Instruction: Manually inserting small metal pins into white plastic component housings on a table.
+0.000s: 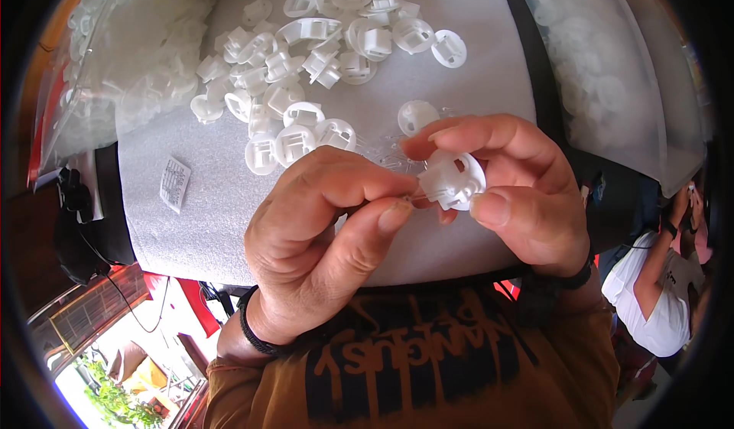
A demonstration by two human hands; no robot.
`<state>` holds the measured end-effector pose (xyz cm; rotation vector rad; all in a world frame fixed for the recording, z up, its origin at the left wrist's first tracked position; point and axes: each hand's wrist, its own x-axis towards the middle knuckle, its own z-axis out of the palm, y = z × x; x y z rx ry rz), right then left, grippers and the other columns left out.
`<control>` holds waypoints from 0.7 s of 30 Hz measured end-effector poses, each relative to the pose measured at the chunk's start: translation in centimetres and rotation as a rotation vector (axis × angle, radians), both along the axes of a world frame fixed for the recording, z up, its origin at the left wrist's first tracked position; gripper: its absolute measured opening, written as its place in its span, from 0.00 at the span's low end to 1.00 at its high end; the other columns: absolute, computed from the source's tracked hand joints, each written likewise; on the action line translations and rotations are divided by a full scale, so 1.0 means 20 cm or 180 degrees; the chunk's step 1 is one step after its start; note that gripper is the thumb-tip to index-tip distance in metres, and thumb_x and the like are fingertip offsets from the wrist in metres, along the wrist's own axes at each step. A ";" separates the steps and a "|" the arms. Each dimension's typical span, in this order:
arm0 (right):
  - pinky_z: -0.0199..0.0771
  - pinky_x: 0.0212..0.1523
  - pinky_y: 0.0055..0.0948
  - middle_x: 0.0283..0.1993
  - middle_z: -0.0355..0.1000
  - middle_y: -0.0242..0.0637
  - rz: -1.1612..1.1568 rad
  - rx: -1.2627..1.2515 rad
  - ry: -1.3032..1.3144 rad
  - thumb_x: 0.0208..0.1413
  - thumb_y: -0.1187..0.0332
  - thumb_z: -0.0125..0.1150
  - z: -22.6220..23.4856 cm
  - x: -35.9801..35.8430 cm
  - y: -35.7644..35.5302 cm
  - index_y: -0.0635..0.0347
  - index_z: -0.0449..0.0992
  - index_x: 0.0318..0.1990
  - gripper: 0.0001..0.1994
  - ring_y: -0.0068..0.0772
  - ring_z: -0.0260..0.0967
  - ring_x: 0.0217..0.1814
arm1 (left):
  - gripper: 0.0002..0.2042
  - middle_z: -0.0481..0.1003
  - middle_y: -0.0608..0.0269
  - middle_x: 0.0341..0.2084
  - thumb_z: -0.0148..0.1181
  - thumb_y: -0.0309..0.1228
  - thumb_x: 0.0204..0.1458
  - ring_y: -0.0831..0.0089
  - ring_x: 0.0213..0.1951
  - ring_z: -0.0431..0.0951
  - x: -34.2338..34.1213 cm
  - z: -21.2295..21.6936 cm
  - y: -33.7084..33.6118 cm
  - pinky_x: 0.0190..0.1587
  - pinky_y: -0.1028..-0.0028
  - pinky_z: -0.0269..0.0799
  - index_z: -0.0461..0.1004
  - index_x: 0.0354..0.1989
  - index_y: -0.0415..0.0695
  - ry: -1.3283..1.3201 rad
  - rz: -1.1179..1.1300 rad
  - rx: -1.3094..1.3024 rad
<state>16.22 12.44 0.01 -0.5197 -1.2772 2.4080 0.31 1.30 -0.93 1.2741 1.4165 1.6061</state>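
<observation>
My right hand (pixel 527 192) grips a white round plastic part (pixel 456 181) by its disc edge, between thumb and fingers. The part has a boxy raised section that faces left, and a dark opening shows in its disc. Thumb and forefinger of my left hand (pixel 329 226) are pinched together right beside that boxy section. A small thin pin (pixel 415 196) sticks out from the pinch towards the part; its exact shape is mostly hidden. Behind my hands, several fine clear or metallic pins (pixel 388 152) lie scattered on the grey table cover (pixel 489 54). A single white disc part (pixel 417 116) rests close to my right fingertips.
A loose pile of similar white plastic parts (pixel 321 54) spreads over the far middle of the table. Large clear bags of white parts stand at the left (pixel 141 62) and right (pixel 589 62). A small paper label (pixel 175 184) lies at the left. Another person (pixel 657 291) sits at the far right.
</observation>
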 end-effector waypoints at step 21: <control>0.68 0.45 0.31 0.55 0.62 0.50 0.0060 0.0164 0.0064 0.50 0.69 0.55 -0.02 0.00 0.00 0.61 0.64 0.53 0.21 0.33 0.66 0.48 | 0.13 0.69 0.60 0.22 0.53 0.36 0.54 0.85 0.16 0.63 0.01 0.03 0.00 0.18 0.85 0.58 0.72 0.31 0.36 -0.0116 0.0010 -0.0344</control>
